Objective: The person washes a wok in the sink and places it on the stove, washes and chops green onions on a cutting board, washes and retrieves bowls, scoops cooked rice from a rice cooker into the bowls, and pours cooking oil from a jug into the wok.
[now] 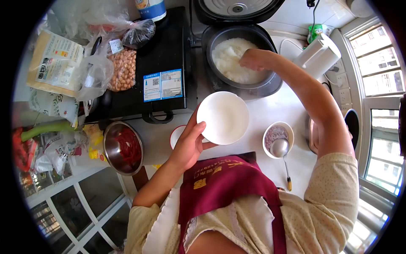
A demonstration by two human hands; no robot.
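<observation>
My left hand (189,142) holds a white bowl (223,118) by its rim, tilted so its empty inside shows. Inside the open rice cooker (210,63), my right hand (255,59) is at the white rice (232,53), its fingers curled together; whether they grip anything is hidden. A second bowl (292,129) with pinkish grainy food stands to the right, a metal ladle (279,148) resting in it. Behind my left hand, part of a red-rimmed bowl (176,136) shows.
A steel bowl (111,146) with red strips stands at the left. Behind it, a black appliance (163,55) bears bags of peanuts (123,70) and other packages. A white kettle (319,55) stands at the back right, near the windows. The cooker's lid (238,7) is raised.
</observation>
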